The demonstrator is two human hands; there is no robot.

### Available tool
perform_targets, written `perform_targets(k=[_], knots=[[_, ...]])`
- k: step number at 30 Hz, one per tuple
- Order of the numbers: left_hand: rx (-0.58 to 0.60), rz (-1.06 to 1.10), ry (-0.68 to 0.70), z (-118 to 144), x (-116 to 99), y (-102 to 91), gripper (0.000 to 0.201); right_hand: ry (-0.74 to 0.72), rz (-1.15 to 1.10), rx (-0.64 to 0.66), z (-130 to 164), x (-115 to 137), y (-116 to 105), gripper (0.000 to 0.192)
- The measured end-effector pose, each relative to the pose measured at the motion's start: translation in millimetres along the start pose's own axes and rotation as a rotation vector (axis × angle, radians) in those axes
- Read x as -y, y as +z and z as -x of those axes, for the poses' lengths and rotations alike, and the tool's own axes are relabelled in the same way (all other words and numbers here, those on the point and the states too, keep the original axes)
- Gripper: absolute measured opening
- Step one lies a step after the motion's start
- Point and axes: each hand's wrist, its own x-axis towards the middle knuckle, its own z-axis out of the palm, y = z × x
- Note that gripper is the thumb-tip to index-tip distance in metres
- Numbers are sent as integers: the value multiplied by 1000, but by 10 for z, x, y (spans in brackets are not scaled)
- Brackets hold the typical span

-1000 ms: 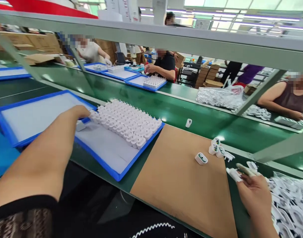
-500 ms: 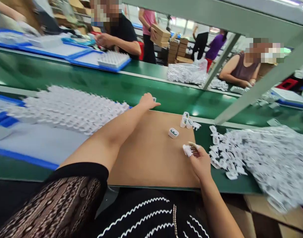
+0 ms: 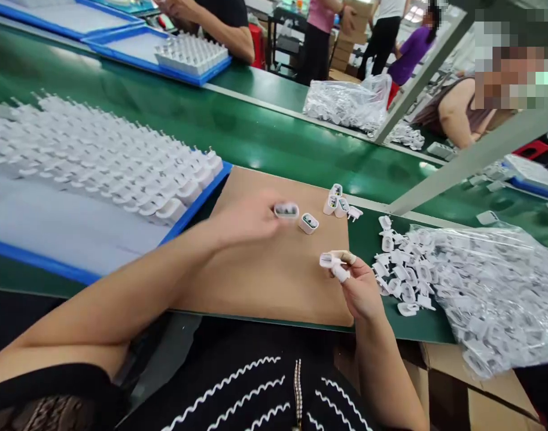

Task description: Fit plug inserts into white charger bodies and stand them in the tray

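Note:
My left hand [image 3: 251, 216], smeared a little by motion, grips a white charger housing [image 3: 286, 211] whose open end shows green and dark parts inside. It is above the brown cardboard sheet [image 3: 256, 281]. Just right of it another white charger housing [image 3: 308, 223] rests on the cardboard. My right hand [image 3: 357, 278] pinches a small white plug cover [image 3: 328, 260] between thumb and fingers; the fingertips wear white coverings. Several housings [image 3: 337, 200] stand grouped at the far right corner of the sheet, with a loose plug cover [image 3: 355, 213] beside them.
Plug covers [image 3: 402, 269] lie heaped on the green bench, spilling from a clear plastic bag [image 3: 502, 293] at right. A blue-edged tray [image 3: 76, 227] with rows of white plugs fills the left. A slanted metal post [image 3: 435, 173] rises at right. Other people sit and stand beyond.
My left hand has come back from the green strip at the far edge to over the cardboard, carrying the housing. My right hand stays near its place, its plug cover now showing more clearly.

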Motion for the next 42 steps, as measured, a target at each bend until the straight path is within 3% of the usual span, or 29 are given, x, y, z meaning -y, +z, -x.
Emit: perform_targets(k=[3, 6, 9, 12, 15, 19, 22, 26, 31, 38, 42], knots=[[206, 56, 267, 537, -79, 329, 16, -22, 64, -13, -68, 5, 68, 39], [212, 88, 298, 740, 15, 607, 17, -26, 123, -3, -87, 36, 154, 40], [183, 192, 297, 741, 133, 745, 26, -69, 266, -30, -75, 65, 211, 35], [130, 339, 254, 708, 197, 779, 41, -75, 341, 25, -66, 92, 217, 33], [133, 439, 238, 697, 216, 780, 26, -70, 385, 158, -67, 139, 218, 38], [128, 481, 202, 692, 225, 781, 22, -414, 836, 80, -70, 238, 297, 18], [143, 487, 189, 685, 239, 785, 20, -626, 1071, 91, -72, 286, 398, 18], [141, 474, 188, 673, 267, 798, 18, -705, 1136, 177, -115, 246, 491, 29], [143, 452, 197, 668, 277, 801, 14, -739, 1179, 218, -193, 134, 496, 27], [143, 434, 200, 671, 288, 818, 13, -872, 1438, 177, -203, 93, 463, 23], [137, 376, 207, 656, 248, 852, 17, -936, 1416, 116, -185, 19, 429, 20]])
